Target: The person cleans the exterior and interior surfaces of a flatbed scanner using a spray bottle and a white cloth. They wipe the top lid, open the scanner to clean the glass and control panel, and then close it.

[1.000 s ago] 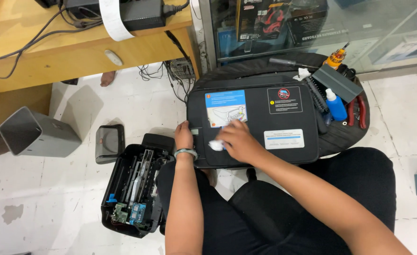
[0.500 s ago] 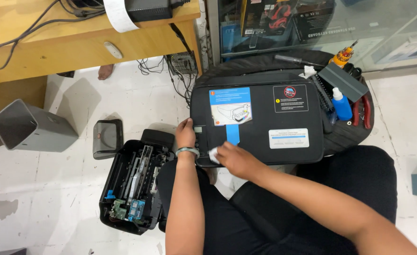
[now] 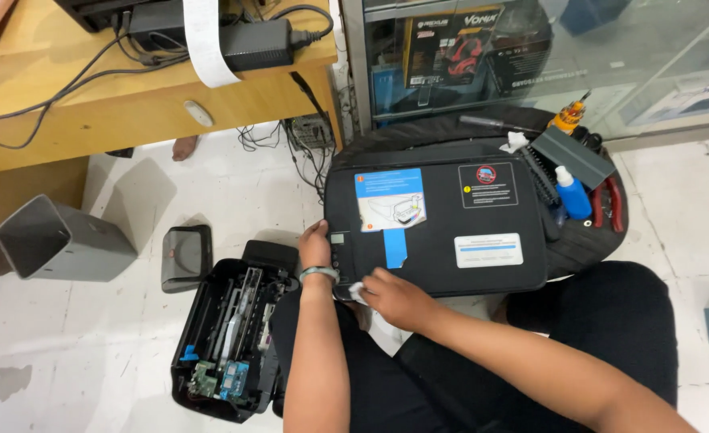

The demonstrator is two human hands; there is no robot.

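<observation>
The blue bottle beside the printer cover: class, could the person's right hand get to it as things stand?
Probably yes: the blue bottle stands uncovered past the black printer cover, and nothing blocks the right hand, though it holds a white cloth.

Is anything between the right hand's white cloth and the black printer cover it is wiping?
Nothing visible. The right hand presses the white cloth straight onto the printer cover at its near left corner, while the left hand grips that cover's left edge beside it.

White tiled floor (image 3: 234,192) carries an opened printer chassis (image 3: 230,341), grey bin (image 3: 58,240), probably a lid (image 3: 186,256).
</observation>
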